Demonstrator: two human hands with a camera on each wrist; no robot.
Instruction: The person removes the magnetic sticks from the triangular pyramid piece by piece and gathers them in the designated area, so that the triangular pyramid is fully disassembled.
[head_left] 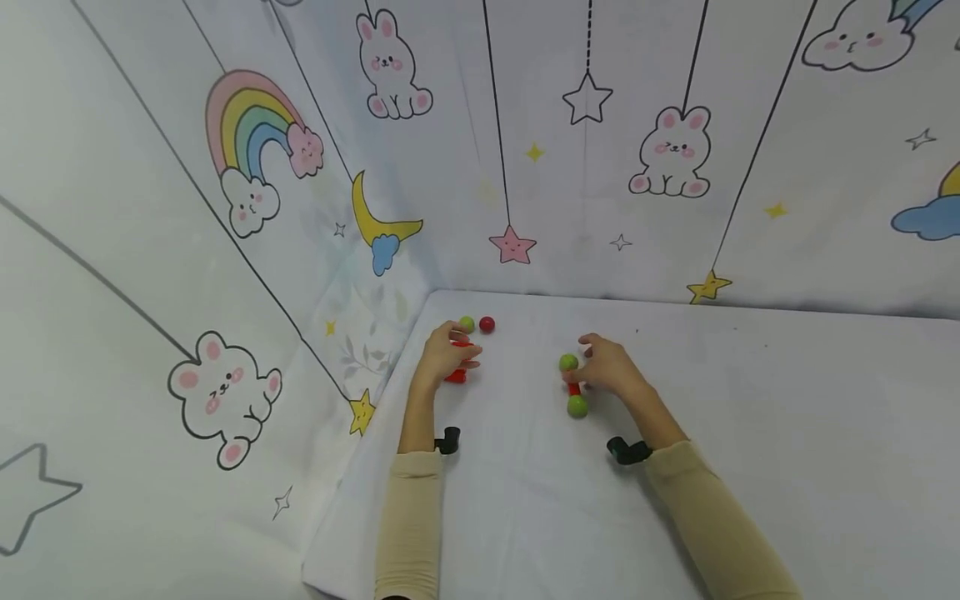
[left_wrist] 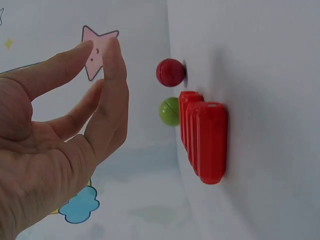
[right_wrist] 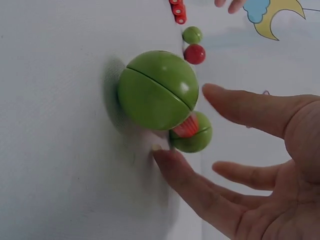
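My left hand (head_left: 442, 357) hovers over several red ribbed rods (left_wrist: 212, 142) lying side by side on the white table. Its fingers are loosely bent and hold nothing. Beyond the rods sit a loose green ball (head_left: 467, 323) and a red ball (head_left: 487, 325). On the right, a near green ball (head_left: 577, 407) and a far green ball (head_left: 568, 362) are joined by a red rod (head_left: 574, 389) like a dumbbell. Around this piece my right hand (head_left: 611, 368) spreads its thumb and fingers; in the right wrist view they stand apart from it.
The table (head_left: 517, 467) has a white cloth. A wall with printed rabbits and stars (head_left: 513, 245) rises behind it, and another wall (head_left: 225, 400) stands along the left. A black wrist camera (head_left: 628, 451) sits by the right wrist, another (head_left: 448, 440) by the left.
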